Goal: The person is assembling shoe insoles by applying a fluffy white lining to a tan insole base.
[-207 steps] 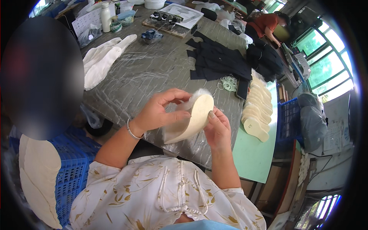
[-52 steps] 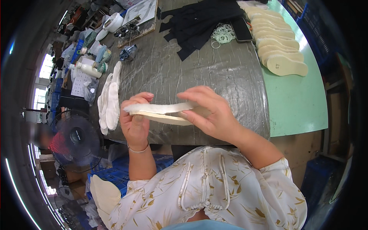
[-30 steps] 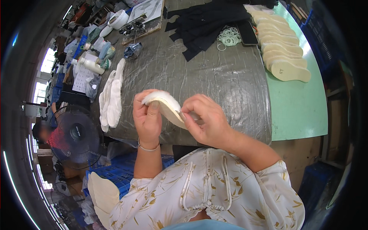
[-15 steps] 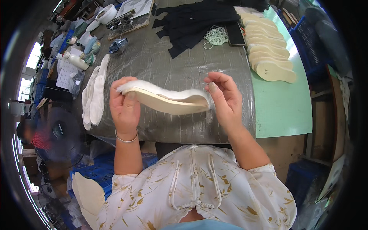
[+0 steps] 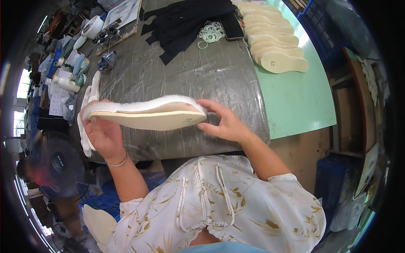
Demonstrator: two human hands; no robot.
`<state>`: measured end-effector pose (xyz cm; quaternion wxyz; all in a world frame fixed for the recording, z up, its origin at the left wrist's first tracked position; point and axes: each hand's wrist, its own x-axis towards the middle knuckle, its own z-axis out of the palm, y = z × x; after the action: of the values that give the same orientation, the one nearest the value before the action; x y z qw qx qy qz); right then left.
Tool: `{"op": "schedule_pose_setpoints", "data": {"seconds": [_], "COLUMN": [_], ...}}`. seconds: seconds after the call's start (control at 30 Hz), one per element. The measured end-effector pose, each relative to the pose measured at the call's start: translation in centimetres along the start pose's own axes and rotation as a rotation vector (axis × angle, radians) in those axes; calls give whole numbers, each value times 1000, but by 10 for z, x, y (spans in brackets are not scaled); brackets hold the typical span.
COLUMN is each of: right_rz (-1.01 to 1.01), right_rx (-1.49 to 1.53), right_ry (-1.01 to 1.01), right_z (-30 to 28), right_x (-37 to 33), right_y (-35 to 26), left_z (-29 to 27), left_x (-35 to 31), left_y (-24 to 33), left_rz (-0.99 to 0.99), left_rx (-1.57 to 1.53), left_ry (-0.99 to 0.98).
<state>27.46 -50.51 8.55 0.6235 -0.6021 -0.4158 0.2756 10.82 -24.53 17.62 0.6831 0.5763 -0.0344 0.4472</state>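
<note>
A cream shoe insole (image 5: pixel 147 120) with a white fluffy layer (image 5: pixel 143 105) on top is held level above the dark table. At its left end my left hand (image 5: pixel 103 133) grips it, thumb beneath and fingers partly hidden behind the fluff. My right hand (image 5: pixel 223 121) pinches the other end between thumb and fingers. Toward that right end, a narrow gap shows between the cream sole and the fluffy layer. Several finished-looking white fluffy insoles (image 5: pixel 86 126) lie at the table's left edge, close behind my left hand.
An overlapping row of cream insoles (image 5: pixel 282 62) lies on the green board (image 5: pixel 295 101) at right. Black cloth pieces (image 5: pixel 181 25), pale rubber bands (image 5: pixel 211 33) and a phone (image 5: pixel 233 27) lie at the back. A white bottle (image 5: pixel 65 83) stands left; a fan (image 5: pixel 59 166) is below.
My right hand has closed on the insole's right end, where it was apart before. The insole has turned level and moved left in the view, which itself has shifted.
</note>
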Motion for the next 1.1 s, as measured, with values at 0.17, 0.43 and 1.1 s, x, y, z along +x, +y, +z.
{"op": "schedule_pose_setpoints", "data": {"seconds": [0.17, 0.43, 1.1], "right_rz": [-49, -185, 90], "right_rx": [46, -125, -359], "right_ry": [105, 194, 12], "right_z": [10, 2, -51], "right_x": [-2, -3, -4], "right_y": [-1, -2, 16], "left_z": [-22, -56, 60], "left_x": [-7, -42, -47], "left_y": [-1, -40, -99], "left_rz": [-35, -257, -66], "left_rx": [-95, -214, 943], "left_ry": [94, 229, -714]}}
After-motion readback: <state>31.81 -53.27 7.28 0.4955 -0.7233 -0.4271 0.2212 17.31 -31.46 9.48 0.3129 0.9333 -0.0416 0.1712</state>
